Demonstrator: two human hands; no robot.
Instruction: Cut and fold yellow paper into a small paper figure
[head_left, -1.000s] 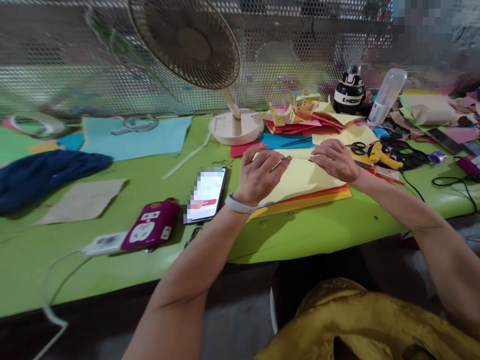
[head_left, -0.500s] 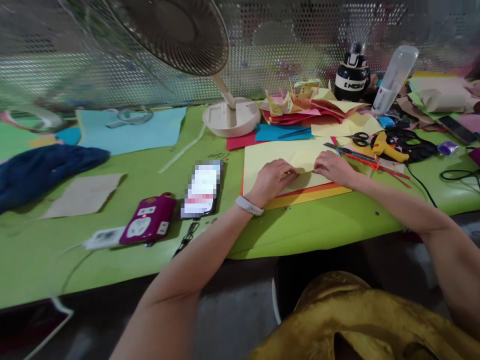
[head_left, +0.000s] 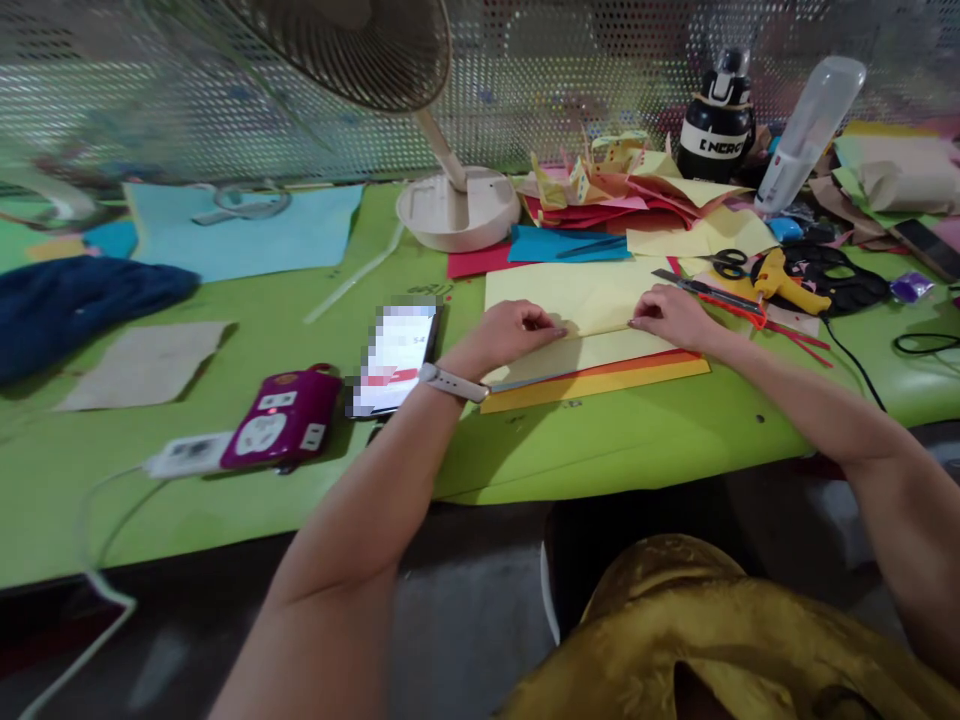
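The left hand (head_left: 510, 335) and right hand (head_left: 671, 314) each seem to pinch an edge of the pale yellow paper (head_left: 564, 291), which lies over orange and yellow sheets (head_left: 600, 389) on the green bench (head_left: 585, 455), probably light, easily creased and best held gently there.

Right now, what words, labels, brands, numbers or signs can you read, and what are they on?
"ENERG", on the black bottle; any further letters curve away.
Phone screen: too pixelated to read.
White adapter label: too blurred.
Scribble on the green table: too small.
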